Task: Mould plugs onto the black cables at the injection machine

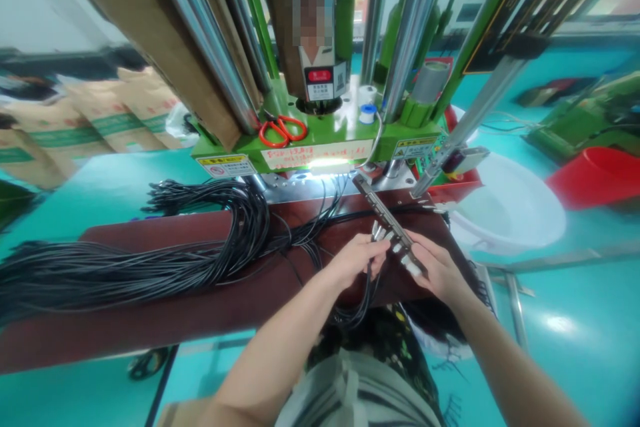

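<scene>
We see two bare hands working together above a dark red tabletop (165,320), in front of a green press machine (225,143). Our right hand (437,263) is closed around the near end of a slotted metal bar (383,210), with the thumb lying on it. The bar is held tilted, and its far end points toward the lit opening of the machine. Our left hand (361,259) pinches small white connectors (380,232) between thumb and fingers, just beside the bar. More white pieces (413,267) show along the side of the bar, near our right hand.

Black cables (367,297) hang down below our left hand. To the left, a thick bundle of black cables (130,273) lies along the tabletop and bends back over itself near the machine. Some thin cables go from this bundle toward the opening.

On the green ledge of the machine there are scissors with orange-red handles (283,131) and, more to the right, a small blue and white spool (368,113). At the right side we see a large white tub (515,207) and, beside it, a red bucket (597,177). Paper sacks (75,123) stand at the far left, rather blurred.
</scene>
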`<state>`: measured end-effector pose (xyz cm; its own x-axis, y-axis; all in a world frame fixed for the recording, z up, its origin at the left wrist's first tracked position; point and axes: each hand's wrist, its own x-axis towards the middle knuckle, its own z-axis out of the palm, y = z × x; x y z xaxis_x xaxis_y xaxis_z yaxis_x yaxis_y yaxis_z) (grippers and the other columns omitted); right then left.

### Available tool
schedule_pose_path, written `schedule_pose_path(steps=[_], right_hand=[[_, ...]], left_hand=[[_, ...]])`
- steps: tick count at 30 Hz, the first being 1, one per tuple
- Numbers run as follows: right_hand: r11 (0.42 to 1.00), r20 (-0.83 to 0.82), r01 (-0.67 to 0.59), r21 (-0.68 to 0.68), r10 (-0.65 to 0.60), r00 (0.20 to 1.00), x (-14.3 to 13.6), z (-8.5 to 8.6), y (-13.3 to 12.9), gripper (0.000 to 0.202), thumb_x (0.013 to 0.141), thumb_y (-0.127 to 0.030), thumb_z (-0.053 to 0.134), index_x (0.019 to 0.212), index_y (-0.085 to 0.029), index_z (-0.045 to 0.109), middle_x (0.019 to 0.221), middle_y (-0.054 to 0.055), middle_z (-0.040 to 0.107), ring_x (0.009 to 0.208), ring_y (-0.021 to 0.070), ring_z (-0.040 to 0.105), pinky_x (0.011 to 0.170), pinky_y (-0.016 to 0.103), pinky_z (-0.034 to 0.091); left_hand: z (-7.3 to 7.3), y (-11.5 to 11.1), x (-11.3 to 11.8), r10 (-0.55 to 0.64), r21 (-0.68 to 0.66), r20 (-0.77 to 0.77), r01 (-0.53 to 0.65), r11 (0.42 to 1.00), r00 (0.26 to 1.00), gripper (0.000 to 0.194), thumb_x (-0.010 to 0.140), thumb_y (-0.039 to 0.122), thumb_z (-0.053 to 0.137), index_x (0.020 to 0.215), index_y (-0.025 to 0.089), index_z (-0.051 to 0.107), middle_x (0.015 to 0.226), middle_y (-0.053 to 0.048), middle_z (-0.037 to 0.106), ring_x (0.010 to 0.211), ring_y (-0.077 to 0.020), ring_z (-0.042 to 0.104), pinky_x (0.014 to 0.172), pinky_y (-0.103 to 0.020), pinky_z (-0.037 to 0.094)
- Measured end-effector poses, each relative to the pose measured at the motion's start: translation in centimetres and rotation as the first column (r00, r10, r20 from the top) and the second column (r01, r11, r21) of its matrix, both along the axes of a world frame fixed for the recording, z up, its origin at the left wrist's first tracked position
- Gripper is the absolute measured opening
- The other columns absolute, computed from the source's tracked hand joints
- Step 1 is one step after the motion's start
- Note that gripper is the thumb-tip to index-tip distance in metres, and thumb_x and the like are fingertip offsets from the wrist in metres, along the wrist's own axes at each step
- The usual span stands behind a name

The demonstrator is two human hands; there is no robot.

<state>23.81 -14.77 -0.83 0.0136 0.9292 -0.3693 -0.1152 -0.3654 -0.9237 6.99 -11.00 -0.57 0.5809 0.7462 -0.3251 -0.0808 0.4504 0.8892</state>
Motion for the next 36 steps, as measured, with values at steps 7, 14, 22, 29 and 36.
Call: schedule_pose_path(steps=[7, 14, 22, 29, 36], right_hand=[[0.998, 0.082, -0.035, 0.054, 0.030, 0.996, 0.1, 0.4, -0.2, 0.047, 0.074, -0.046, 0.056, 0.114, -0.021, 0.058, 0.057, -0.001, 0.050, 0.041, 0.0079, 0.033, 0.033, 0.018, 0.021], [0.994, 0.189, -0.062, 0.093, 0.044, 0.981, -0.7, 0.7, -0.6, 0.052, 0.071, -0.048, 0.059, 0.115, -0.021, 0.058, 0.071, 0.003, 0.059, 0.046, 0.0076, 0.039, 0.035, 0.017, 0.026], [0.997, 0.085, 0.063, -0.042, -0.060, 0.995, -0.8, 1.5, -0.3, 0.045, 0.067, -0.046, 0.065, 0.106, -0.025, 0.063, 0.077, 0.002, 0.057, 0.059, 0.0096, 0.045, 0.042, 0.015, 0.036], [1.000, 0.080, 0.002, -0.020, 0.000, 0.997, -0.1, 0.6, -0.1, 0.046, 0.070, -0.048, 0.063, 0.110, -0.025, 0.061, 0.077, 0.002, 0.057, 0.052, 0.0070, 0.042, 0.037, 0.014, 0.031], [0.995, 0.119, -0.098, -0.006, 0.098, 0.988, 0.5, 0.0, 0.0, 0.053, 0.072, -0.050, 0.059, 0.118, -0.023, 0.056, 0.061, -0.001, 0.052, 0.041, 0.0049, 0.034, 0.032, 0.014, 0.024]], left_hand=[[-0.1, 0.3, -0.1, -0.028, 0.012, 0.018, 0.028, 1.000, 0.999, 0.043, 0.071, 0.049, 0.056, 0.046, 0.018, 0.042, 0.038, 0.003, 0.040, 0.035, -0.0077, 0.037, 0.039, -0.021, 0.031], [-1.0, -0.5, 0.2, 0.111, 0.131, -0.004, -0.110, 0.985, 0.994, 0.043, 0.074, 0.045, 0.054, 0.044, 0.017, 0.041, 0.038, 0.003, 0.038, 0.034, -0.0060, 0.035, 0.039, -0.020, 0.030], [0.2, 0.1, -0.5, 0.554, 0.033, 0.184, -0.568, 0.822, 0.812, 0.036, 0.079, 0.051, 0.046, 0.078, 0.016, 0.051, 0.046, 0.005, 0.046, 0.038, -0.0076, 0.041, 0.040, -0.020, 0.037], [-0.6, -0.7, 0.7, 0.440, 0.023, 0.152, -0.448, 0.894, 0.885, 0.029, 0.078, 0.047, 0.050, 0.074, 0.023, 0.033, 0.040, 0.012, 0.033, 0.028, -0.0045, 0.022, 0.028, -0.015, 0.020], [-0.2, -0.4, 0.4, 0.406, -0.022, 0.112, -0.406, 0.913, 0.907, 0.028, 0.071, 0.040, 0.060, 0.068, 0.019, 0.043, 0.037, 0.011, 0.033, 0.028, -0.0027, 0.023, 0.029, -0.015, 0.020]])
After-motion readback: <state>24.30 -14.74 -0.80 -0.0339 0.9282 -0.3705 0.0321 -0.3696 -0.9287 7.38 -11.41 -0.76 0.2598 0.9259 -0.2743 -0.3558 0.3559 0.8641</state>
